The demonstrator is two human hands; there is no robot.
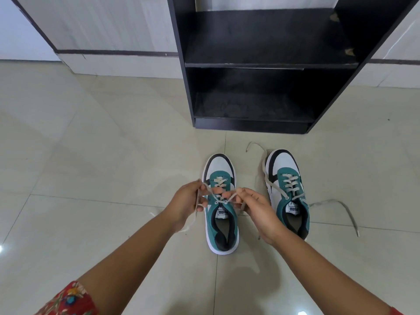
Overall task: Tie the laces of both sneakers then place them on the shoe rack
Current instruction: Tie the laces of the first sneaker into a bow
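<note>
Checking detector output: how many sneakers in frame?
2. Left sneaker on the floor between both hands, laces being tied. Right sneaker beside it, laces loose on the tiles. Shoe rack shelves show none.

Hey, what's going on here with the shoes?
A person is tying the left sneaker on the tiled floor. The left hand and right hand each hold an end of its lace above the tongue. The right sneaker sits beside it, laces loose on the floor. The black shoe rack behind holds no shoes.
</note>
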